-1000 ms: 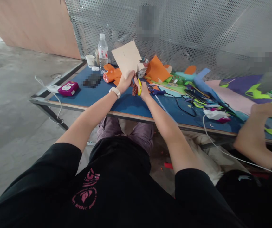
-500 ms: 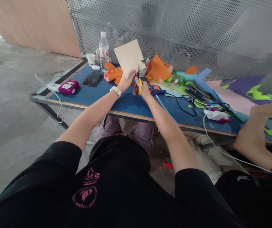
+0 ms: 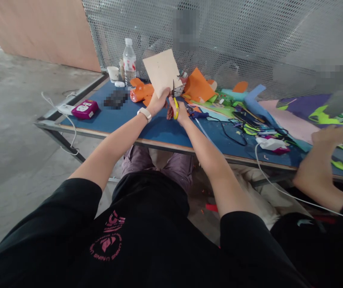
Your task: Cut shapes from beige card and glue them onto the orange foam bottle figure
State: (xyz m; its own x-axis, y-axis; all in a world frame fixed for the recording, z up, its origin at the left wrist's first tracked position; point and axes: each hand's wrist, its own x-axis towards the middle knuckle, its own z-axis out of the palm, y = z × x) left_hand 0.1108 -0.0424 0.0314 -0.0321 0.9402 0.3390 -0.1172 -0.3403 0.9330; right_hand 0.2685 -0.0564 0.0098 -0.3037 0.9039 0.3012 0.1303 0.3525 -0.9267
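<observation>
A cream sheet of paper is held up over the table, its lower edge pinched in my left hand, which has a white band at the wrist. My right hand grips yellow-handled scissors by the loops. Their dark blades point upward beside the lower right edge of the sheet; I cannot tell whether they touch it. Behind the hands lie an orange wrapped form on the left and an orange paper sheet on the right. A blue glue gun lies close to my right hand.
A water bottle, a paper cup and a purple packet stand on the left of the blue table. Coloured paper and a black cord cover the right. A co-worker's arm reaches in there.
The view has shifted slightly. My hands keep hold of the sheet and scissors in nearly the same place. The co-worker's hand at the right has moved a little.
</observation>
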